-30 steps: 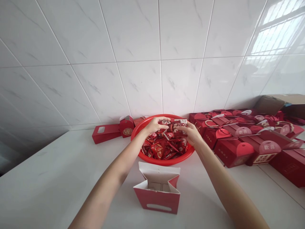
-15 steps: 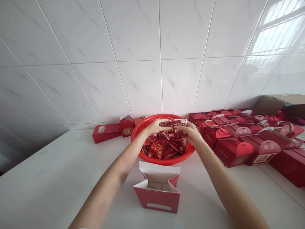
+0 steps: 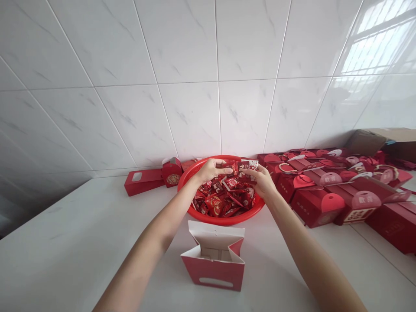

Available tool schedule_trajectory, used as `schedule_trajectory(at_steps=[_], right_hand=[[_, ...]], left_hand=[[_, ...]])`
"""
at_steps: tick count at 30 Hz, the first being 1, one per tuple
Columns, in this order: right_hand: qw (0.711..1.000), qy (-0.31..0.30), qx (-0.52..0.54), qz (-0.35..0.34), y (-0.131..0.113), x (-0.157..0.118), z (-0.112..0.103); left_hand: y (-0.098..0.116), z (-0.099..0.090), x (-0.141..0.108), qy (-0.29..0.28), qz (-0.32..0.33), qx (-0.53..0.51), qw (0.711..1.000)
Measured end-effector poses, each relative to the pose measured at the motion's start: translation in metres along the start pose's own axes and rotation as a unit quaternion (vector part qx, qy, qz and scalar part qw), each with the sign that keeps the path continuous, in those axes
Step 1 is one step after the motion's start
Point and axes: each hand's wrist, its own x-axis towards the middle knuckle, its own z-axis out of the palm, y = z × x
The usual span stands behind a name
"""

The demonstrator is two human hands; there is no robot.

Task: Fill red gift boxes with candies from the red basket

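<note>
A round red plastic basket [image 3: 224, 221] stands against the tiled wall, heaped with small red wrapped candies [image 3: 216, 203]. Over its left side, my left hand [image 3: 211, 171] pinches a small red candy packet [image 3: 229, 169] between thumb and fingers. My right hand [image 3: 261, 178], above the basket's right side, grips several red and white candy packets [image 3: 249, 166] in a small fan. In front of the basket, between my forearms, an open red gift box [image 3: 216, 273] stands upright with its top flaps spread. Its white inside shows no candy.
Many red gift boxes with round-topped handles [image 3: 320, 208] crowd the right side of the counter [image 3: 81, 251]. Behind them is a brown cardboard box [image 3: 373, 143]. A red box lying down [image 3: 143, 182] and a small red box [image 3: 172, 173] sit left of the basket.
My hands have moved slightly apart above the basket. The packets in my right hand now show separately from the one in my left. The gift box has not moved on the counter.
</note>
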Motion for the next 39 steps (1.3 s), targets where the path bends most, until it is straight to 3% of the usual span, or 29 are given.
schedule_trajectory(at_steps=[3, 14, 18, 20, 22, 25, 27, 29, 32, 34, 36, 39], right_hand=[[1.0, 0.004, -0.003, 0.001, 0.001, 0.0, 0.001], [0.991, -0.116, -0.02, 0.066, -0.004, -0.007, -0.001], [0.994, -0.098, -0.015, 0.052, -0.003, -0.006, 0.0], [0.996, -0.078, -0.011, 0.046, -0.002, -0.005, 0.001], [0.997, -0.064, -0.011, 0.044, -0.002, -0.004, 0.002], [0.997, -0.055, -0.013, 0.045, -0.003, -0.004, 0.003], [0.997, -0.054, -0.012, 0.047, -0.003, -0.005, 0.003], [0.997, -0.051, -0.01, 0.048, -0.003, -0.005, 0.003], [0.998, -0.05, -0.011, 0.044, -0.003, -0.007, 0.003], [0.998, -0.052, -0.017, 0.04, -0.003, -0.007, 0.003], [0.997, -0.056, -0.022, 0.039, -0.003, -0.007, 0.004], [0.997, -0.058, -0.025, 0.04, -0.003, -0.007, 0.005]], left_hand=[[0.004, 0.005, -0.001, -0.001, 0.015, -0.019, 1.0], [0.0, 0.022, 0.0, -0.007, 0.045, 0.064, 0.997], [0.009, 0.017, -0.002, -0.015, 0.041, 0.1, 0.994], [0.016, 0.008, -0.006, -0.043, 0.0, 0.137, 0.99], [0.023, -0.002, -0.014, -0.13, -0.068, 0.211, 0.966], [0.025, -0.009, -0.029, -0.279, -0.14, 0.347, 0.884], [0.02, -0.003, -0.039, -0.312, -0.15, 0.421, 0.838], [0.013, 0.007, -0.045, -0.294, -0.14, 0.478, 0.816], [0.004, 0.013, -0.042, -0.186, -0.105, 0.539, 0.815], [0.003, 0.006, -0.035, -0.094, -0.089, 0.56, 0.819], [0.004, -0.007, -0.029, -0.037, -0.092, 0.561, 0.822], [0.008, -0.022, -0.029, -0.039, -0.087, 0.545, 0.833]])
